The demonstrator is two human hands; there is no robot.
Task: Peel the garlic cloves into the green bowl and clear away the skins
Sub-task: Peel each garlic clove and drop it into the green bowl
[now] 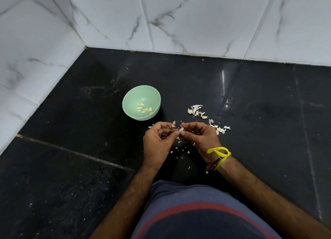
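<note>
Garlic clove [181, 130] pinched between left hand [158, 142] and right hand [200, 137] fingers, just below green bowl [141, 102].

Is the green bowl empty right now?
No, the green bowl holds several peeled garlic cloves lying on its bottom.

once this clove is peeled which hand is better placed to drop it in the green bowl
Probably the left hand: it pinches the clove together with the right hand, and the green bowl sits ahead on its side.
</note>
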